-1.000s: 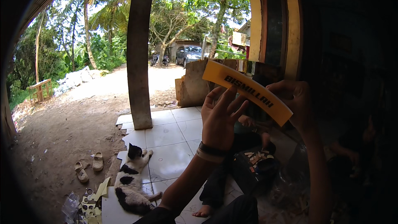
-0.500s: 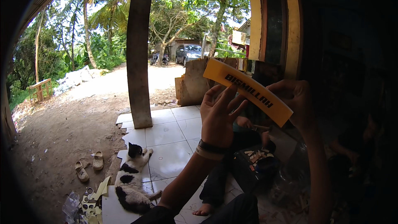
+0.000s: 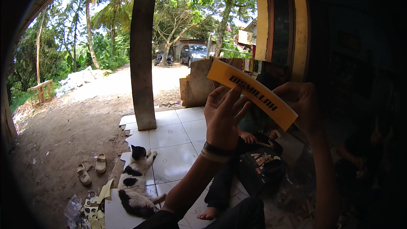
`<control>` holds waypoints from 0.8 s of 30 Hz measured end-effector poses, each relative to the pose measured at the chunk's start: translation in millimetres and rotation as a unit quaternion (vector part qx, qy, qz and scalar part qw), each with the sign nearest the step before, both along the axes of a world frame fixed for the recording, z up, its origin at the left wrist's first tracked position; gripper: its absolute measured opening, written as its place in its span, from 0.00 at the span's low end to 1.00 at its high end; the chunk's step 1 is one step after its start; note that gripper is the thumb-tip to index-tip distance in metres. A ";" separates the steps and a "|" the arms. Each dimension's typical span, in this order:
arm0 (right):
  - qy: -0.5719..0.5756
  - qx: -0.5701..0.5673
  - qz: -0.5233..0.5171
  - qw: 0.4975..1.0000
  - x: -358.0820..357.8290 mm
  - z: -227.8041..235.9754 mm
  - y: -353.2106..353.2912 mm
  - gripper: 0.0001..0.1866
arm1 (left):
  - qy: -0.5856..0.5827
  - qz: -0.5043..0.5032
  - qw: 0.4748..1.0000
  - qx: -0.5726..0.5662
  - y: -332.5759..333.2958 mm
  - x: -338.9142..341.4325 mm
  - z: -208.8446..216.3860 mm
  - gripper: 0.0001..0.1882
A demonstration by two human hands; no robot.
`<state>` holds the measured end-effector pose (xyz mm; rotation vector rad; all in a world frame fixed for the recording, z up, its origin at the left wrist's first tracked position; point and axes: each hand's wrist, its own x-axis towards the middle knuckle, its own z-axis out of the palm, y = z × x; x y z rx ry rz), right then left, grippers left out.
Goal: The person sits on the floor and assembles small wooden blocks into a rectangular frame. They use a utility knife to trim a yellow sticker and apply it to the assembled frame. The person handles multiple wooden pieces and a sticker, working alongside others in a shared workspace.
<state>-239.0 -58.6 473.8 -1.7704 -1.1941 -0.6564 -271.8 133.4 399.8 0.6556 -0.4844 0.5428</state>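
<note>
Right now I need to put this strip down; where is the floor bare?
Bare tiles lie between the pillar and the cat. Crowded: scraps left of the cat, clutter below the strip.
</note>
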 end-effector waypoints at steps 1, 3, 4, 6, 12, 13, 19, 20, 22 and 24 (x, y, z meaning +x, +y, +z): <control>-0.007 -0.005 -0.004 1.000 -2.1 0.1 0.7 0.07 | 0.005 0.006 1.000 0.006 0.4 -0.2 -0.3 0.26; 0.006 -0.007 -0.010 1.000 -7.1 -0.1 1.6 0.08 | 0.027 0.025 0.999 0.000 2.3 -1.5 -2.0 0.26; 0.011 -0.009 -0.025 1.000 -9.0 -0.1 2.4 0.09 | 0.024 0.033 0.999 0.005 3.5 -1.5 -2.6 0.26; 0.018 -0.006 -0.018 1.000 -12.4 -1.1 2.3 0.10 | 0.014 0.028 0.999 0.009 7.5 -0.6 -2.9 0.26; -0.084 -0.023 -0.047 0.995 -4.1 -0.6 9.1 0.08 | 0.001 0.050 0.998 0.023 17.3 0.1 -3.8 0.25; -0.081 -0.019 -0.039 0.996 -2.6 -1.4 9.2 0.09 | -0.004 0.056 0.998 0.028 18.2 -0.2 -4.2 0.25; -0.064 -0.004 -0.008 0.998 2.4 -7.9 3.8 0.14 | -0.050 0.032 0.990 0.125 26.8 -3.7 -7.3 0.21; -0.063 -0.005 -0.006 0.998 3.8 -8.9 2.1 0.15 | -0.059 0.022 0.990 0.124 27.7 -3.8 -8.5 0.21; -0.092 -0.010 -0.007 0.996 7.8 -10.4 -1.9 0.16 | -0.062 0.007 0.991 0.120 28.2 -3.5 -10.7 0.20; -0.162 -0.013 -0.007 0.987 13.9 -11.2 -3.5 0.16 | -0.073 -0.001 0.991 0.115 27.4 -1.5 -11.4 0.20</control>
